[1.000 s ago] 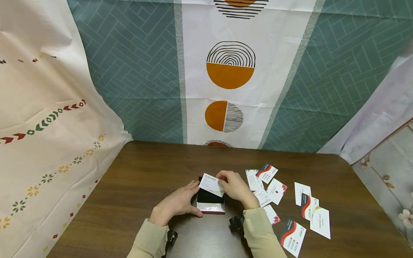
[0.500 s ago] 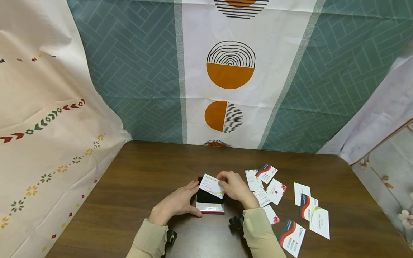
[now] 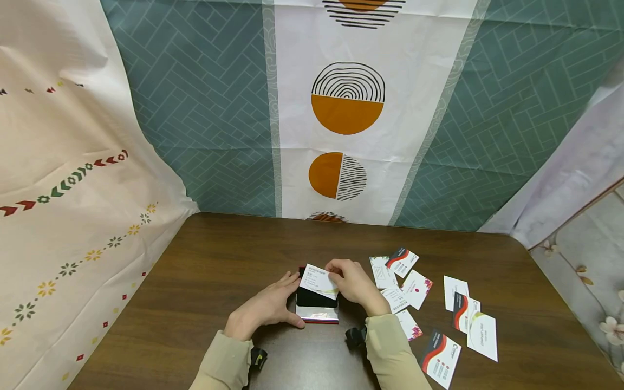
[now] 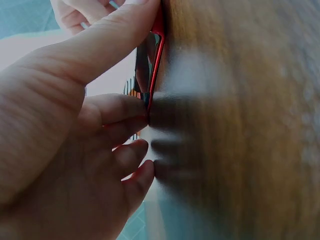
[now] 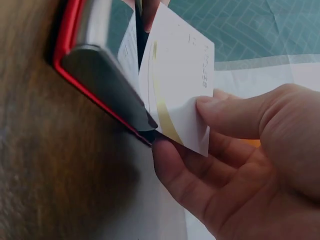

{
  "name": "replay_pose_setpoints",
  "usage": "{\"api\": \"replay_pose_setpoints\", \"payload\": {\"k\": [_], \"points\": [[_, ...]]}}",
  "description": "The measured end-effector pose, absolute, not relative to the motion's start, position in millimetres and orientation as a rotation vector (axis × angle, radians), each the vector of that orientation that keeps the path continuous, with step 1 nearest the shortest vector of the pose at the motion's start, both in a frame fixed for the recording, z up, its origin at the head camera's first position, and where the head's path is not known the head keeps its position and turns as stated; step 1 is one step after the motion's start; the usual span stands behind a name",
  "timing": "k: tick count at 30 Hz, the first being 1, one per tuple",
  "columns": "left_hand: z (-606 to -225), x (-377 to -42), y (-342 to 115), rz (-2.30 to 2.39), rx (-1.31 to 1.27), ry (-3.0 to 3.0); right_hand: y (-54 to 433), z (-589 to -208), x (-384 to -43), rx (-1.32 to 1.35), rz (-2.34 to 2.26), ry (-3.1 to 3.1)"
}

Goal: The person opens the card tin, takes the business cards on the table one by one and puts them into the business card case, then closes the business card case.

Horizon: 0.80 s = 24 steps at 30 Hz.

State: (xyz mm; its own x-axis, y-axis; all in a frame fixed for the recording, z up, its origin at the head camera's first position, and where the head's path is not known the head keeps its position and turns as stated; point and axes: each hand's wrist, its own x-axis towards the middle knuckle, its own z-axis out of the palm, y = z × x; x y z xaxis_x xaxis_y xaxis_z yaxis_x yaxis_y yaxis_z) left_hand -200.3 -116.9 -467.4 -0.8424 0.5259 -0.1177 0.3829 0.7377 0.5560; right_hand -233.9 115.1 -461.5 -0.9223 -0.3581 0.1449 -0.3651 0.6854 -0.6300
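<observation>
A red-edged card case (image 3: 317, 314) with a silver strip and black inside lies on the table, in the middle of the head view. My left hand (image 3: 268, 306) grips its left side, thumb at the near corner and fingers at the far part. Above the black part, my right hand (image 3: 357, 284) pinches a white business card (image 3: 319, 281) at its right edge. The left wrist view shows the case's red edge (image 4: 159, 57) against my thumb and fingers. In the right wrist view the business card (image 5: 175, 75) stands tilted from the case (image 5: 107, 87), its lower edge beside the case's corner.
On the brown table (image 3: 234, 244), several business cards (image 3: 417, 290) lie loosely overlapped to the right of my right hand. Farther right is another small group of cards (image 3: 482, 335). A single card (image 3: 442, 360) lies near the right sleeve. A patterned cloth (image 3: 229, 108) hangs behind the table.
</observation>
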Motion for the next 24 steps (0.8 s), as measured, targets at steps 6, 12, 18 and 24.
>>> {"api": "replay_pose_setpoints", "payload": {"k": [6,12,18,24], "points": [[-467,-201,-118,0.803,0.722,2.657,110,-461,-233,0.686,1.073,-2.876],[-467,-202,-118,0.806,0.721,2.649,104,-461,-231,0.707,0.996,-2.883],[-467,-201,-118,0.804,0.724,2.646,105,-459,-229,0.754,1.006,-2.953],[-466,-200,-118,0.786,0.697,2.643,105,-458,-227,0.815,1.001,-3.003]]}}
